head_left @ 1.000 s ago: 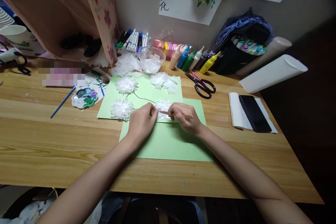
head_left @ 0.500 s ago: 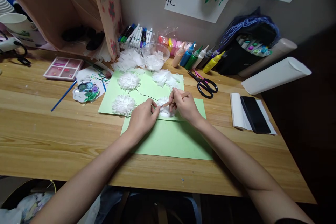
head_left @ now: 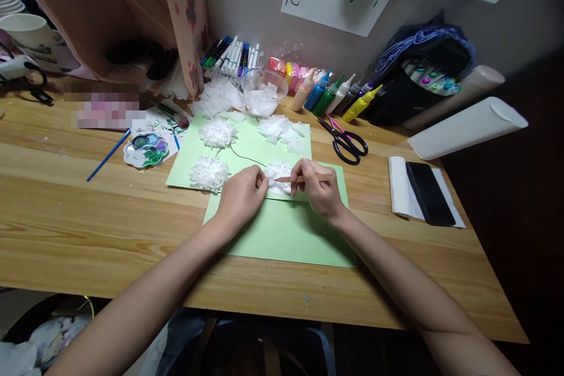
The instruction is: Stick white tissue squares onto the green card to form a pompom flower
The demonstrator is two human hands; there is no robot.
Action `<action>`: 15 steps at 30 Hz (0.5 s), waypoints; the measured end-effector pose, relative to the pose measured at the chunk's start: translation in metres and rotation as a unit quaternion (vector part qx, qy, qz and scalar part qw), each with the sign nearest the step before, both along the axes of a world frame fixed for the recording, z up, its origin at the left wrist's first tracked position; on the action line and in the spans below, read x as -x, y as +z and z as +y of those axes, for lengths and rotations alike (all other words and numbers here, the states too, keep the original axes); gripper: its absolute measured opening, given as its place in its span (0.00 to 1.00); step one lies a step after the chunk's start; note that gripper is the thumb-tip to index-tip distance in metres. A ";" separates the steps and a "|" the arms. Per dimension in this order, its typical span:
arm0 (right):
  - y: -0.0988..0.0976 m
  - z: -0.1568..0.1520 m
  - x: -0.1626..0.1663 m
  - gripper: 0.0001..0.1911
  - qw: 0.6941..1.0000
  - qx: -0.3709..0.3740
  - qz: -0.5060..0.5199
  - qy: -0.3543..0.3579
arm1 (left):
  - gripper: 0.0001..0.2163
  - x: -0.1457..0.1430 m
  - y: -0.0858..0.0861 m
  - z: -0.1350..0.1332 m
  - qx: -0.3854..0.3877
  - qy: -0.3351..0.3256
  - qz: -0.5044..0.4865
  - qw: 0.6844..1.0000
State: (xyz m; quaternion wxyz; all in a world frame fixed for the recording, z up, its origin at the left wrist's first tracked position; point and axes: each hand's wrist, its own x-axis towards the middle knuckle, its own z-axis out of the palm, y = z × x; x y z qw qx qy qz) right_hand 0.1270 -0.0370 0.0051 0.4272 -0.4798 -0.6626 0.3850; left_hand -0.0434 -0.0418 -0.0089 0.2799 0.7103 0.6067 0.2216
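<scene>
My right hand [head_left: 319, 188] is closed round a thin wooden stick [head_left: 285, 179], shaped like a pencil, whose pointed end reaches left over a white tissue-paper flower [head_left: 280, 189]. At that flower's left edge, my left hand [head_left: 243, 195] rests with thumb and fingertips pressed together; whatever lies between them is too small to make out. Two more fluffy paper flowers, an upper one [head_left: 218, 132] and a lower one [head_left: 208, 173], sit on the left of a light green sheet [head_left: 247, 141]. A dark curved line runs across this sheet. Loose white tissue pieces [head_left: 282, 131] lie at its upper right.
A second green sheet [head_left: 286, 235] lies underneath, nearer me. Black-handled scissors [head_left: 346, 144], several paint bottles [head_left: 328, 97] and a clear bowl [head_left: 264, 94] with tissue stand behind. A paint palette [head_left: 145, 151] and blue brush [head_left: 108, 155] are left; a phone [head_left: 429, 194] is right.
My right hand has shifted a little to the right and down, and the stick now lies flatter. My left hand keeps nearly the same place at the flower.
</scene>
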 end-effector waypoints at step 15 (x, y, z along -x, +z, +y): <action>0.004 0.026 0.015 0.26 0.996 0.068 -0.043 -0.024 | 0.11 0.000 0.002 0.003 0.004 0.032 -0.010 0.999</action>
